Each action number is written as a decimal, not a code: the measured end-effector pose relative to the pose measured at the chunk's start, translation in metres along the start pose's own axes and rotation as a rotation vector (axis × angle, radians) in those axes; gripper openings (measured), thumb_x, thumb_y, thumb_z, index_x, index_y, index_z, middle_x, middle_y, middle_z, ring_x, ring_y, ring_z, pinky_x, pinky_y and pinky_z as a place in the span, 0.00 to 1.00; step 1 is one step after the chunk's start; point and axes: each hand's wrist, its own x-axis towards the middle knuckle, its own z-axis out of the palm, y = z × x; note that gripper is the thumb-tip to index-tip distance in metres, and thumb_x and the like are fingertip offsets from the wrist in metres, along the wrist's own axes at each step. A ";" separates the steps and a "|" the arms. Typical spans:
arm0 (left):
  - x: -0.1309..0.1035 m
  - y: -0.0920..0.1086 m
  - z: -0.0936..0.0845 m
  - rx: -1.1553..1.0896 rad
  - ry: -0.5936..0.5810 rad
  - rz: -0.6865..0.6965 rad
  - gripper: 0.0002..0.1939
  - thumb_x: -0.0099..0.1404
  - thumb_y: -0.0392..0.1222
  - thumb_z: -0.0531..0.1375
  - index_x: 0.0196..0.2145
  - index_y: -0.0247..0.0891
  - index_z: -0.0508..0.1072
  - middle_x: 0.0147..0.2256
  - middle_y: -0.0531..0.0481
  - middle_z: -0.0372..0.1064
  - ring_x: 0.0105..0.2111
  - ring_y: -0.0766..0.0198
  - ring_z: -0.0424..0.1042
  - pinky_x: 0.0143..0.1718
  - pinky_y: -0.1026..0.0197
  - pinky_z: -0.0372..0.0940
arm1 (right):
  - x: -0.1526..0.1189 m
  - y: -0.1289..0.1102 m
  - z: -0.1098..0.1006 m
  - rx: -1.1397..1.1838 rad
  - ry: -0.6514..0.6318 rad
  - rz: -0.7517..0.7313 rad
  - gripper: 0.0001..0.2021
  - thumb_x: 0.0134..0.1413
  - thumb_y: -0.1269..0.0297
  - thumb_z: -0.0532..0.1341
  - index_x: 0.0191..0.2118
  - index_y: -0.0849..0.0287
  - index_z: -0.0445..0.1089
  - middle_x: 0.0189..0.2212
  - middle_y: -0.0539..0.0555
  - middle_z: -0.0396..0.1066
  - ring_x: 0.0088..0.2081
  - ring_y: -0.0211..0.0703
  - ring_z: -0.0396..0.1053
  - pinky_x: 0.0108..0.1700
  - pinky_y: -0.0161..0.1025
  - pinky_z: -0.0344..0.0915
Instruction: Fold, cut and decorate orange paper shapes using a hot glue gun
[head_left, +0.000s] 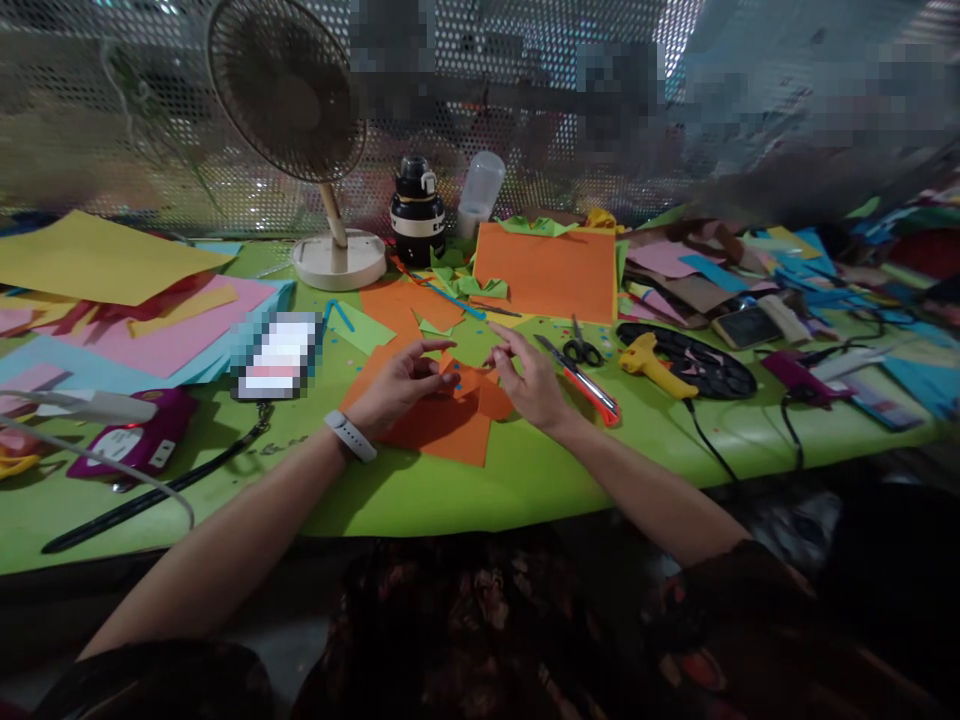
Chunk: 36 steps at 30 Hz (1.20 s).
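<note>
Fingertips of left hand [405,385] blurred, orange paper [442,430] partly covered

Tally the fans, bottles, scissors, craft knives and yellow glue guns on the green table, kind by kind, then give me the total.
Fan: 1
Bottles: 2 (black bottle, clear bottle)
Scissors: 1
Craft knife: 1
Yellow glue gun: 1
Total: 6

Orange paper [450,430] part-hidden behind left fingers [427,384], phone screen [279,355] blurred
</note>
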 end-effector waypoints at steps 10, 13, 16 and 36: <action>0.001 -0.001 0.000 -0.001 -0.031 0.008 0.28 0.55 0.41 0.71 0.52 0.39 0.69 0.28 0.56 0.69 0.31 0.65 0.75 0.40 0.57 0.73 | 0.000 -0.004 0.012 -0.076 -0.203 -0.099 0.27 0.66 0.57 0.55 0.68 0.54 0.55 0.32 0.53 0.75 0.37 0.47 0.72 0.45 0.47 0.69; 0.001 -0.001 0.001 -0.011 0.000 -0.013 0.27 0.55 0.40 0.71 0.52 0.39 0.69 0.27 0.58 0.69 0.31 0.66 0.75 0.40 0.58 0.73 | 0.002 0.001 0.010 -0.133 -0.133 -0.134 0.24 0.68 0.62 0.51 0.67 0.53 0.57 0.35 0.55 0.75 0.40 0.49 0.71 0.48 0.51 0.68; 0.000 0.001 0.001 -0.003 0.033 -0.015 0.26 0.56 0.39 0.70 0.51 0.39 0.70 0.27 0.58 0.68 0.31 0.67 0.74 0.40 0.59 0.73 | 0.005 0.004 0.004 -0.137 -0.002 -0.075 0.22 0.69 0.61 0.49 0.65 0.54 0.60 0.34 0.56 0.74 0.39 0.50 0.70 0.48 0.53 0.68; -0.001 0.004 0.003 -0.006 -0.026 0.077 0.29 0.56 0.41 0.71 0.54 0.37 0.68 0.28 0.56 0.71 0.31 0.67 0.74 0.40 0.60 0.70 | 0.002 -0.006 0.008 -0.185 -0.072 -0.215 0.05 0.62 0.59 0.61 0.39 0.53 0.71 0.54 0.58 0.67 0.60 0.52 0.62 0.61 0.56 0.59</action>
